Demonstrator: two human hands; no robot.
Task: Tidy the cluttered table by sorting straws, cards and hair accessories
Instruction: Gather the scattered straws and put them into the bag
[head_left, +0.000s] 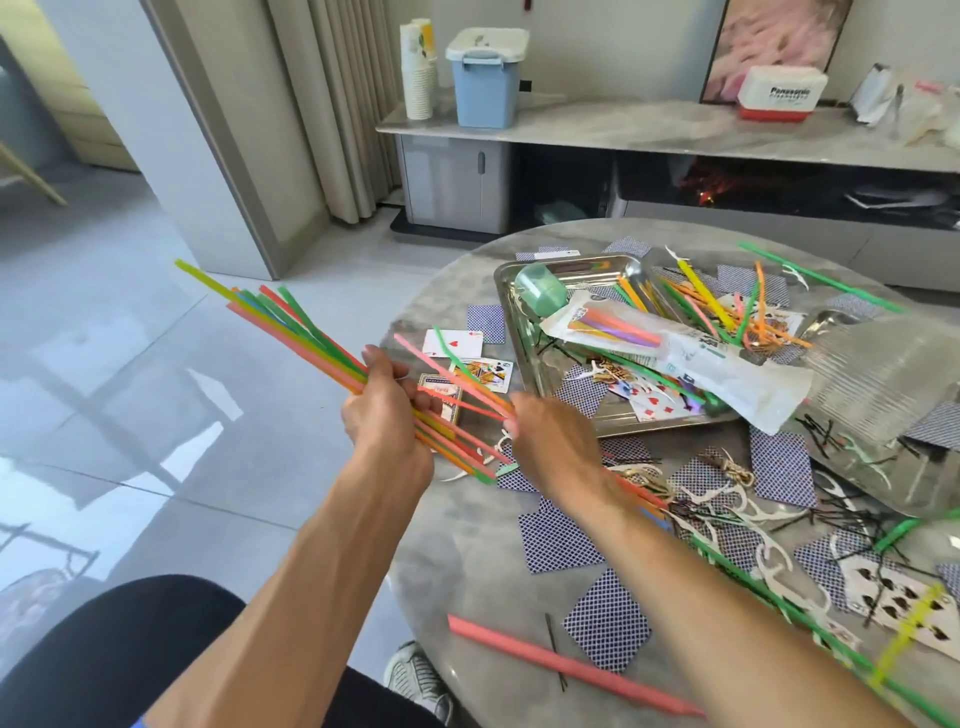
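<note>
bright daylight, floor (130, 395) glare, edges warped.

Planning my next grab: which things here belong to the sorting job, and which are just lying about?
Job:
straw bundle gripped by left hand
pink straw pinched by right hand
face-down cards
black hairpins
metal tray

Lying about:
paper cups
blue bin

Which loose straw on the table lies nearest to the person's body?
The thick pink straw at the near table edge, lying alone across a black hairpin. The other loose straws lie farther in, around the metal tray, or are held in the left hand.
</note>
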